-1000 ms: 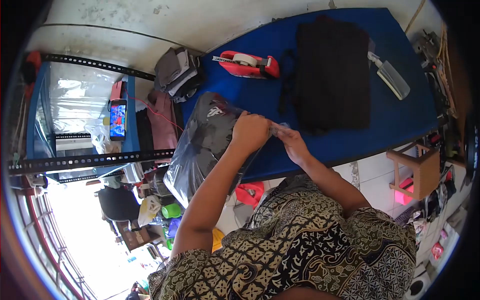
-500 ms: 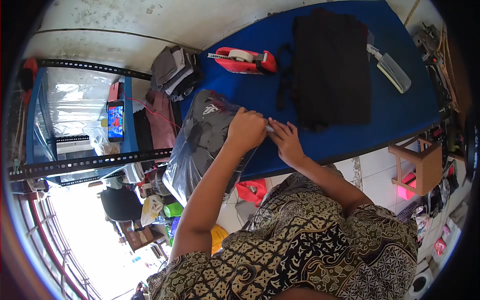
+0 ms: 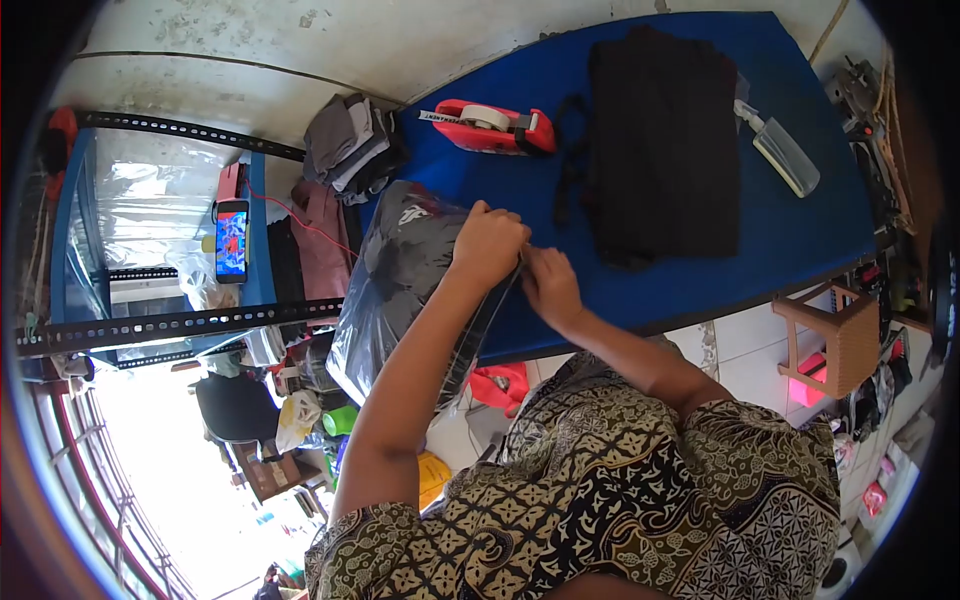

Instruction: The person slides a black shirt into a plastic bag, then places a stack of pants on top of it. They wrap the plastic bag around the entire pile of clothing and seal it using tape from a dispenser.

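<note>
A clear plastic bag (image 3: 400, 270) with a folded dark garment inside lies at the left end of the blue table (image 3: 800, 235). My left hand (image 3: 490, 240) is closed on the bag's right edge. Right beside it, my right hand (image 3: 552, 285) has its fingers bent together at the same edge; what they pinch is too small to make out. A red tape dispenser (image 3: 490, 128) stands behind my hands. To their right lies a folded black garment (image 3: 665, 145).
A spray bottle (image 3: 785, 155) lies at the table's right. Folded grey clothes (image 3: 345, 145) sit at the back left, beside a metal rack (image 3: 180, 325) holding a phone (image 3: 232, 242). A brown stool (image 3: 850, 340) stands right of the table on the floor.
My right hand has moved slightly left and down along the bag's edge. My left hand stays closed on the bag. The view has shifted slightly.
</note>
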Tool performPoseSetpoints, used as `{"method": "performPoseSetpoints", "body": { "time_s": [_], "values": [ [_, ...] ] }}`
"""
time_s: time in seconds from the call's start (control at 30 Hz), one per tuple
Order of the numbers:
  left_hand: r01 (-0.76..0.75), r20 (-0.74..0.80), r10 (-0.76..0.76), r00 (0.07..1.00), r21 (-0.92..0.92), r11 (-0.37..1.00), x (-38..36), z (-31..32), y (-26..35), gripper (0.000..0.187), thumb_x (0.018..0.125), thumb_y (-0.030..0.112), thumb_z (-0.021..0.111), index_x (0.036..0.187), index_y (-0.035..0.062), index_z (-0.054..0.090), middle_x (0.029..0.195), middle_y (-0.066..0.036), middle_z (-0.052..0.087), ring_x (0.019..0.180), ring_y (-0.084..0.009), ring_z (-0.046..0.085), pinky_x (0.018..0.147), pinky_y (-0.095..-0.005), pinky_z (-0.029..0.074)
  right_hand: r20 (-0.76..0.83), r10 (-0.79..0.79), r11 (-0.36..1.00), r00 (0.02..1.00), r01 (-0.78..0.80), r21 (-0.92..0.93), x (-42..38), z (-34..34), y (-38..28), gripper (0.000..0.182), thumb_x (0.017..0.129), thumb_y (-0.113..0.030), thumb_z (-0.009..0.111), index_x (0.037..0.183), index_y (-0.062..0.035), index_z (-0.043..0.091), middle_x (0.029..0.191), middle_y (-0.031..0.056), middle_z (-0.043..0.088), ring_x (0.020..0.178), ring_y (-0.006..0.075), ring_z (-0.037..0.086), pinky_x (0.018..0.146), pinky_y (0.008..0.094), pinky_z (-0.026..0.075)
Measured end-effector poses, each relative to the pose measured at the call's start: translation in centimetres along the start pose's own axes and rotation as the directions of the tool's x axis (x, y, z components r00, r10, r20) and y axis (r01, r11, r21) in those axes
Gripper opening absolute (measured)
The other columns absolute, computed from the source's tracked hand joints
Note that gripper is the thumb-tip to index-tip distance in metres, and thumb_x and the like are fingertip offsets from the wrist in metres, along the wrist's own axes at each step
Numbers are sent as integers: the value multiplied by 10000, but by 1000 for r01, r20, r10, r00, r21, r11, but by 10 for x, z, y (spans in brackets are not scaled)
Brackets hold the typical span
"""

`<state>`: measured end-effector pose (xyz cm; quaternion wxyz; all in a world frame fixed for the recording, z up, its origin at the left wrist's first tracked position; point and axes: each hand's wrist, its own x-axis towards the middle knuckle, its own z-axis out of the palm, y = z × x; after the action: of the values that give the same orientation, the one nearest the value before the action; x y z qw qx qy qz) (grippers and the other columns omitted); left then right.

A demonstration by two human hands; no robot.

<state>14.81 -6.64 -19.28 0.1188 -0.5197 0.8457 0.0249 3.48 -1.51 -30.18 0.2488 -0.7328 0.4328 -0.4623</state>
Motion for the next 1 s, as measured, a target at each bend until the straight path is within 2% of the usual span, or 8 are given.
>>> {"method": "performPoseSetpoints", "body": {
  "time_s": [0.13, 0.2, 0.33, 0.5, 0.63, 0.7, 0.8, 1.0],
  "values": [
    [-198, 145, 180, 973, 116, 973, -19, -11, 14, 174, 668, 146, 610, 814, 59, 644, 896, -81, 594, 938, -209, 530, 869, -389, 363, 181, 6, 977, 983, -44, 209, -2, -14, 11, 396, 703, 34, 500, 1098, 7, 513, 943, 148, 572, 848, 306, 551, 756, 344, 440],
    [-193, 162, 179, 970, 75, 978, -33, -14, 21, 230, 666, 156, 610, 860, 38, 646, 960, -93, 586, 996, -215, 505, 931, -415, 343, 324, 322, 768, 890, -446, 461, 31, -16, 40, 283, 767, 16, 481, 1044, 17, 536, 939, 163, 581, 828, 272, 579, 735, 333, 462],
    [-277, 98, 259, 961, 269, 922, -42, -4, 18, 301, 705, 146, 553, 955, -6, 621, 1052, -104, 560, 1069, -225, 466, 1006, -458, 281, -222, 254, 951, 941, -201, 235, 157, -3, 85, 205, 855, -164, 516, 964, -21, 615, 920, 146, 601, 794, 265, 579, 724, 331, 464],
    [-259, -32, 280, 959, 286, 922, -42, 8, 15, 265, 718, 132, 516, 904, -1, 650, 1046, -133, 575, 1042, -254, 488, 1000, -457, 289, 498, 268, 955, 824, -161, -248, 224, 13, 108, 456, 850, -470, 443, 861, -63, 649, 953, 128, 618, 876, 305, 524, 841, 367, 354],
    [-232, -46, 251, 967, 252, 939, -42, 8, 19, 266, 701, 128, 524, 895, -5, 647, 1024, -122, 581, 1021, -245, 495, 992, -428, 305, 632, 414, 910, 655, -321, -262, 238, 6, 100, 360, 818, -404, 545, 733, -68, 643, 867, 72, 626, 819, 228, 535, 750, 335, 398],
    [-221, -31, 234, 972, 232, 947, -41, 5, 19, 262, 695, 125, 526, 887, -5, 648, 1017, -118, 583, 1013, -241, 497, 989, -417, 311, 680, 338, 629, 650, -693, 351, 225, 9, 121, 285, 816, -343, 574, 719, -78, 616, 791, 50, 575, 733, 165, 520, 694, 320, 437],
    [-215, 17, 217, 976, 237, 947, -40, 2, 20, 289, 712, 132, 526, 944, -10, 624, 1049, -91, 569, 1029, -201, 492, 975, -400, 329, 543, 508, 208, 668, -707, 676, 192, -5, 123, 296, 801, -250, 611, 580, -87, 503, 669, -3, 473, 662, 106, 481, 663, 300, 444],
    [-196, 20, 196, 980, 218, 956, -38, 4, 21, 294, 701, 126, 530, 944, -6, 628, 1042, -84, 572, 1029, -196, 496, 963, -388, 343, 662, 556, 462, 503, -849, 258, 185, -25, 127, 367, 815, -304, 615, 557, -79, 483, 639, 7, 478, 625, 119, 480, 636, 273, 435]
  ]
}}
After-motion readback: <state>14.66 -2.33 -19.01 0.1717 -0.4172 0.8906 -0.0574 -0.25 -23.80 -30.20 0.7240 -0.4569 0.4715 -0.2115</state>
